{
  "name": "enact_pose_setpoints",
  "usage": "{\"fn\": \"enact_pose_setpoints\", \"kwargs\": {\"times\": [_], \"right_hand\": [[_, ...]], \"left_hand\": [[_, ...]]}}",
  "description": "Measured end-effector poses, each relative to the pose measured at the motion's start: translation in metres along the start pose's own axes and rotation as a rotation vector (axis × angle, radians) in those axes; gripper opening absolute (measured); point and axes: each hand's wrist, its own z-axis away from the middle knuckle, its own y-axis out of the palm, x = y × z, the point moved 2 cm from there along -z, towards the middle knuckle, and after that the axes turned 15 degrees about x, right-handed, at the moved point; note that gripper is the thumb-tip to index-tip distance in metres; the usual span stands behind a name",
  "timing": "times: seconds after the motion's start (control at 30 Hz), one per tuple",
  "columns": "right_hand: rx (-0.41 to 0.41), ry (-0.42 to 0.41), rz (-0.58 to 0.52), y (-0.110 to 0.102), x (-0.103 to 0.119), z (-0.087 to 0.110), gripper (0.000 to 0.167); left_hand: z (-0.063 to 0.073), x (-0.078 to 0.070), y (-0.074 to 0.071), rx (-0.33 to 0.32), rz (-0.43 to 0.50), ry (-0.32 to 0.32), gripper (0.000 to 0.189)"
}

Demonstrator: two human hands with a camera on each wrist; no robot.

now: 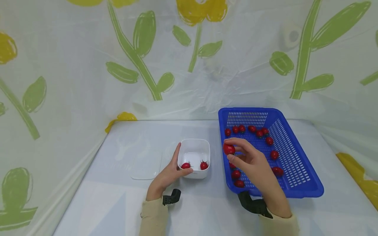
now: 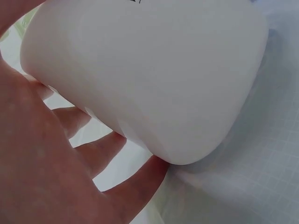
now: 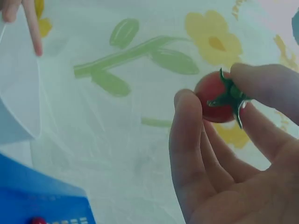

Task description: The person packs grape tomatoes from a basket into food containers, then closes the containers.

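Between thumb and fingertips, my right hand (image 1: 251, 162) pinches a red cherry tomato (image 1: 229, 149) over the left side of a blue basket (image 1: 298, 150). The right wrist view shows green sepals on that cherry tomato (image 3: 217, 98). My left hand (image 1: 169, 173) holds a small white square container (image 1: 195, 175) by its left side, thumb across the near rim. Two cherry tomatoes lie inside it, one at the near left (image 1: 185, 165) and one at the near right (image 1: 204, 165). Up close in the left wrist view, fingers (image 2: 140, 186) touch the container's wall (image 2: 163, 84).
Several more cherry tomatoes, such as one by the middle (image 1: 274, 154), lie in the basket. A flat clear lid (image 1: 146, 165) rests on the white table (image 1: 103, 196) left of the container. A flower-printed curtain (image 1: 236, 88) hangs behind the table.
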Motion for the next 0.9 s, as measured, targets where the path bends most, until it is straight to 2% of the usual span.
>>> {"fn": "enact_pose_setpoints", "kwargs": {"times": [0.17,0.3,0.47,0.73,0.9], "right_hand": [[-0.033,0.038,-0.068,0.008,-0.002,-0.001,0.037],[-0.059,0.075,-0.095,0.011,-0.008,-0.005,0.037],[-0.117,0.122,-0.119,0.012,-0.015,-0.008,0.039],[-0.207,0.208,-0.222,0.026,-0.022,-0.014,0.042],[-0.207,0.181,-0.226,0.041,-0.028,-0.024,0.039]], "left_hand": [[0.003,-0.010,0.002,0.012,-0.007,-0.005,0.098],[-0.002,0.000,0.001,-0.009,-0.015,-0.019,0.097],[-0.006,0.013,-0.002,-0.044,0.008,0.001,0.092],[-0.004,0.014,-0.002,-0.039,0.032,0.009,0.091],[-0.005,0.015,-0.001,-0.049,0.059,0.011,0.091]]}}
